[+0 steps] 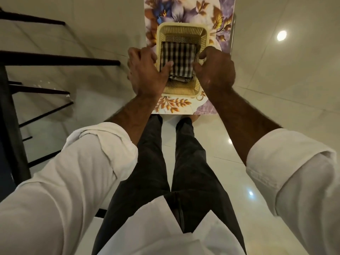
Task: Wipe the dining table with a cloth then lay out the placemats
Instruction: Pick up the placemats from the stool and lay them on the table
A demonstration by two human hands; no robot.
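A cream plastic basket (182,29) stands on a narrow table with a floral-print top (184,11). Inside it lies a folded stack of black-and-white checked cloths (179,54). My left hand (145,74) lies over the basket's left rim, its thumb on the stack's left edge. My right hand (215,70) comes over the right rim, and its thumb and fingers pinch the stack's right edge. The stack's near end is lifted a little off the basket floor, with more folded layers showing below it.
Black metal stair rails and treads (55,61) run along the left. Glossy white floor tiles (266,80) surround the table. My legs in dark trousers (165,162) stand right at the table's near edge.
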